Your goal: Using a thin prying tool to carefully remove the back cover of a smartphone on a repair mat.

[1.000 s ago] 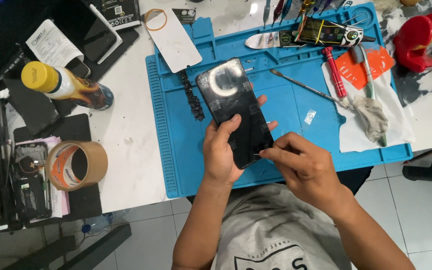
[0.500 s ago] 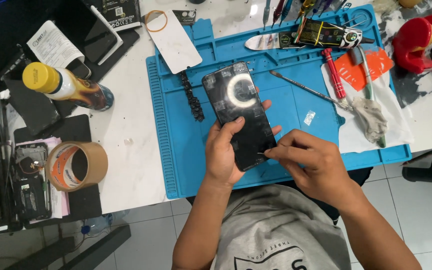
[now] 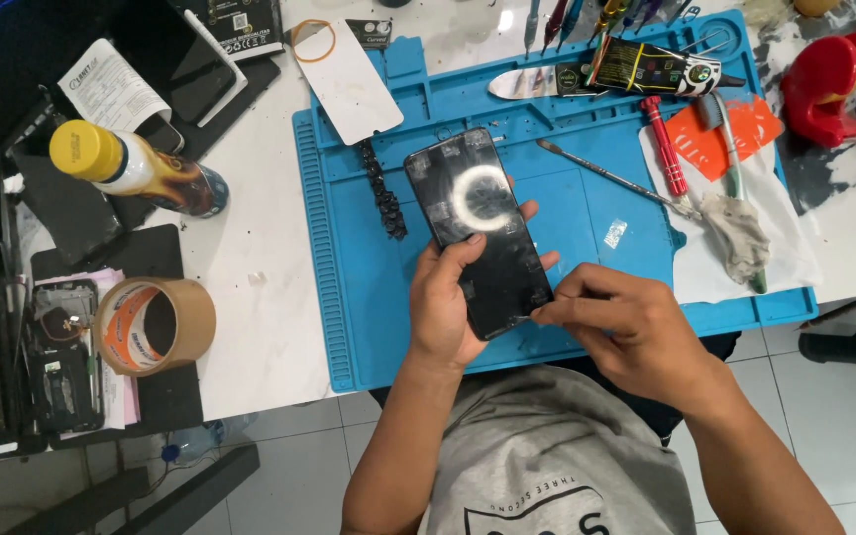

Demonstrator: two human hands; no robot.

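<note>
Tilted slightly since before, one phone [image 3: 478,230] held by two hands: left hand [image 3: 445,309], right hand [image 3: 626,332].

Left hand [image 3: 448,302]: forearm up from below, palm cupped, thumb laid across the front, fingers wrapped behind. Right hand [image 3: 626,332]: comes in from lower right, knuckles up, fingertips [image 3: 539,315] pinched together at the left hand's side.

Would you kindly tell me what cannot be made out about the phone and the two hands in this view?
- Phone: its underside faces away in the head view; a bright ring of glare covers part of the glass.
- Right hand: its fingertips at the phone's lower corner curl under; anything pinched there is too small to tell.
- Left hand: its palm is hidden behind the phone.
</note>
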